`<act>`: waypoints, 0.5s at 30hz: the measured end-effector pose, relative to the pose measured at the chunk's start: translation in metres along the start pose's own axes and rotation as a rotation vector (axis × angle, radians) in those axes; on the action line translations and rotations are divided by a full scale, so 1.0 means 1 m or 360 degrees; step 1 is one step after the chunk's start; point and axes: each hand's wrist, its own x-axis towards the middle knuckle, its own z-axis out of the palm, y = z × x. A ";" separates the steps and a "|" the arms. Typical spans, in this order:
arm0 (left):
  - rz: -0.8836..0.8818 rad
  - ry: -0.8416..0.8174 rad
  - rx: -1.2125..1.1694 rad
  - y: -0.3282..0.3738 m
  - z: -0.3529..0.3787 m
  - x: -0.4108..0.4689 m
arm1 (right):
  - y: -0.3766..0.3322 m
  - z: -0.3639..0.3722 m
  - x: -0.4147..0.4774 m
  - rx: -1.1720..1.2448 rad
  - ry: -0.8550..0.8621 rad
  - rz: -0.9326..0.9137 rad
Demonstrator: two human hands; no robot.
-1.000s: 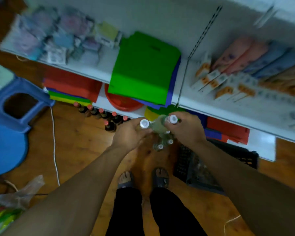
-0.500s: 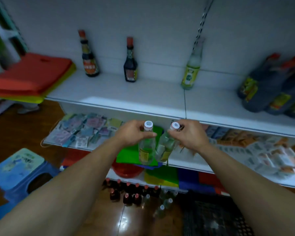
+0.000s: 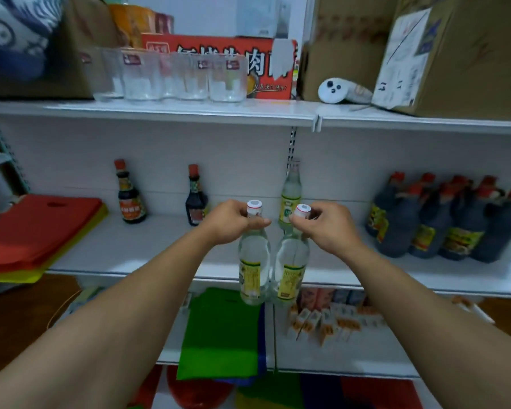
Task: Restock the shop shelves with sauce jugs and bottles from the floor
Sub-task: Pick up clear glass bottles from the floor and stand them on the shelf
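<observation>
My left hand [image 3: 229, 222] grips the neck of a clear bottle [image 3: 253, 261] with a white cap and yellow-green label. My right hand [image 3: 326, 227] grips the neck of a second clear bottle [image 3: 291, 265] of the same kind. Both bottles hang upright side by side in front of the middle white shelf [image 3: 148, 246]. A third clear bottle [image 3: 290, 196] stands at the back of that shelf, just behind them. Two small dark sauce bottles [image 3: 129, 197] [image 3: 195, 199] stand to the left, and several dark sauce jugs [image 3: 443, 222] crowd the right.
A stack of red and yellow bags [image 3: 33, 231] lies at the shelf's left end. The top shelf carries glass cups [image 3: 177, 76], a red carton [image 3: 266, 66] and cardboard boxes [image 3: 455, 54]. Green bags [image 3: 222, 335] and small packets [image 3: 331, 320] lie on the lower shelf.
I have stood up and raised both bottles from near the floor to the height of the middle shelf. The view has swung up from the floor to the upper shelves.
</observation>
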 end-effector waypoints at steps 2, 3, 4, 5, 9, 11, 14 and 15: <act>0.0003 -0.0005 -0.0064 0.008 0.005 0.018 | 0.010 -0.008 0.017 -0.0031 0.0053 0.0018; 0.0000 0.0014 -0.0064 0.011 0.009 0.028 | 0.017 -0.012 0.027 -0.0044 0.0072 0.0025; 0.0000 0.0034 -0.0056 0.014 0.014 0.038 | 0.025 -0.014 0.037 -0.0046 0.0086 0.0033; -0.0005 0.0052 -0.0051 0.017 0.019 0.049 | 0.033 -0.016 0.048 -0.0041 0.0090 0.0042; -0.0031 0.0116 0.0030 0.022 0.038 0.094 | 0.065 -0.021 0.087 -0.0034 0.0091 0.0036; -0.0061 0.0123 0.0111 0.023 0.048 0.114 | 0.079 -0.024 0.103 -0.0045 0.0074 0.0040; -0.0100 0.0145 0.0083 0.026 0.063 0.136 | 0.099 -0.024 0.125 -0.0062 -0.0004 0.0056; -0.0096 0.0159 0.0062 0.026 0.067 0.142 | 0.104 -0.024 0.132 -0.0032 -0.0012 0.0085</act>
